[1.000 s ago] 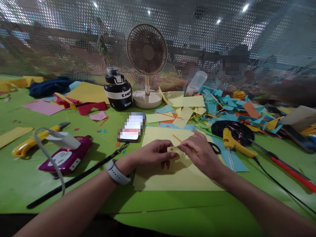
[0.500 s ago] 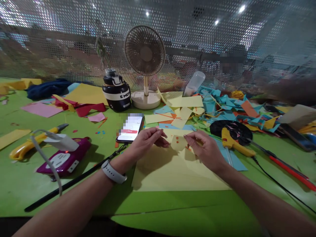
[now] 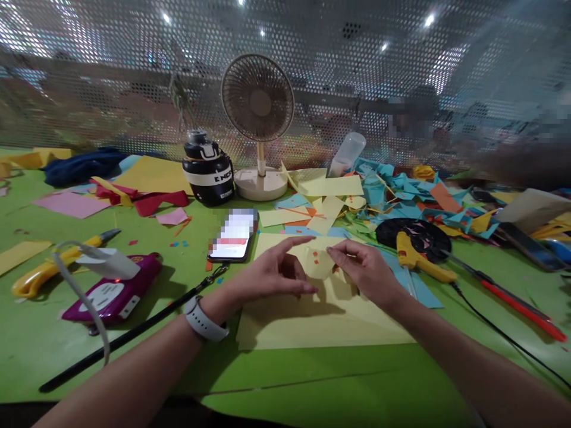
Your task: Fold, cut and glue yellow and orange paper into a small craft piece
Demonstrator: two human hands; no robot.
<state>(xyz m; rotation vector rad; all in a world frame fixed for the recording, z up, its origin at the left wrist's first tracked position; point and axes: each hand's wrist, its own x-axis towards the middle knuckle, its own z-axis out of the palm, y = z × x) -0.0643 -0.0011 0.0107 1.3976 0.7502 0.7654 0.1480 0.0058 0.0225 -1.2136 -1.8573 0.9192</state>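
Note:
Between my hands is a small pale yellow paper piece (image 3: 317,268) with small orange bits on it. My right hand (image 3: 360,267) pinches its right edge between thumb and fingers. On the other side, my left hand (image 3: 279,270) is spread, thumb and index finger apart around the left side of the piece, holding nothing. Both hands are above a large yellow sheet (image 3: 285,330) lying on the green table (image 3: 250,374). More orange bits show by my right fingertips, partly hidden.
A phone (image 3: 234,235), black bottle (image 3: 209,175) and fan (image 3: 259,104) stand or lie beyond my left hand. At right are a yellow glue gun (image 3: 422,261) and paper scraps (image 3: 401,196). A purple power strip (image 3: 116,291) and yellow cutter (image 3: 57,264) lie left.
My left hand has opened wider, its thumb and index finger now farther apart. The paper piece has tilted and shifted slightly left and down, still in my right hand. The view has shifted slightly.

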